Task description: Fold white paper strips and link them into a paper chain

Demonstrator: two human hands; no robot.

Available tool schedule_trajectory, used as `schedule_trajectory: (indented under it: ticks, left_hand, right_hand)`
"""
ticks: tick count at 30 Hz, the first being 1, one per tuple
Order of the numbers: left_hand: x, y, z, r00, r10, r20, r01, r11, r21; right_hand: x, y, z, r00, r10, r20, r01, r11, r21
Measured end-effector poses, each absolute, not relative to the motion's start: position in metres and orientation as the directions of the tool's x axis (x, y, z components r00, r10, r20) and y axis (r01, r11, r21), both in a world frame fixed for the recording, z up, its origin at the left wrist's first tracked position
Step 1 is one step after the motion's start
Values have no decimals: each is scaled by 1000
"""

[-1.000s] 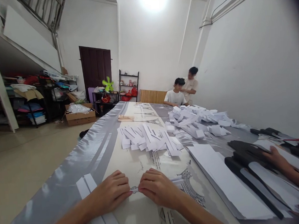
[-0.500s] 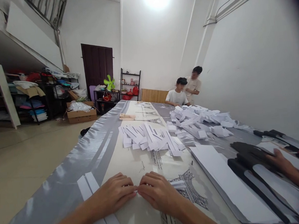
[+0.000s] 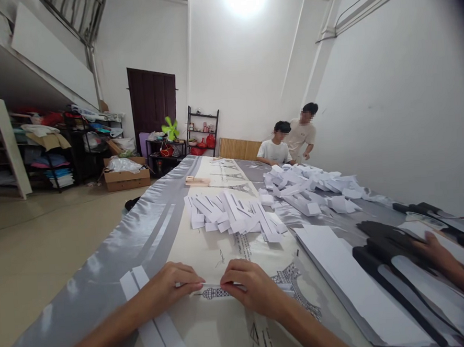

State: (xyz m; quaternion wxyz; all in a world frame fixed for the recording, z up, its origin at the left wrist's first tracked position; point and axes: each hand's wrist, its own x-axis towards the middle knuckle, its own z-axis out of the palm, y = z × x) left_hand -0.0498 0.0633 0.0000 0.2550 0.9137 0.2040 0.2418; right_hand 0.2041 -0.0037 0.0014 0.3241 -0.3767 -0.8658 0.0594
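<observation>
A thin white paper strip (image 3: 212, 285) spans the small gap between my hands, just above the cloth with its printed tower. My left hand (image 3: 178, 282) pinches one end between thumb and fingers. On the other end, my right hand (image 3: 249, 285) is closed in a similar pinch; its fingers hide part of the strip. Under my left forearm lie long flat white paper strips (image 3: 169, 339), side by side. Ahead of my hands is a loose heap of cut or folded white strips (image 3: 226, 213).
A stack of white sheets (image 3: 352, 281) lies to the right, beside dark folded pieces (image 3: 387, 268). Another person's hand (image 3: 437, 250) is at the right edge. Crumpled white paper (image 3: 311, 184) is piled farther back, near two people. The cloth-covered table's left edge (image 3: 80, 266) borders the floor.
My hands have moved apart from fingertips nearly touching, exposing the strip between them, and rise slightly. The standing person at the back has shifted a little.
</observation>
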Motion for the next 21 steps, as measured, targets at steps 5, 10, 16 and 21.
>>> schedule_trajectory:
  ticks: [5, 10, 16, 21]
  left_hand:
    - [-51, 62, 2, 809, 466, 359, 259, -830, 494]
    - [-52, 61, 0, 795, 465, 390, 279, -851, 444]
    - [-52, 61, -6, 791, 429, 436, 285, -889, 359]
    - [-53, 61, -1, 809, 450, 377, 320, -877, 359]
  right_hand:
    - [205, -6, 7, -504, 736, 451, 596, 675, -435]
    - [206, -5, 6, -500, 757, 421, 588, 654, -476]
    - [208, -6, 7, -514, 755, 407, 602, 656, -455]
    - [208, -8, 9, -525, 727, 442, 628, 682, -375]
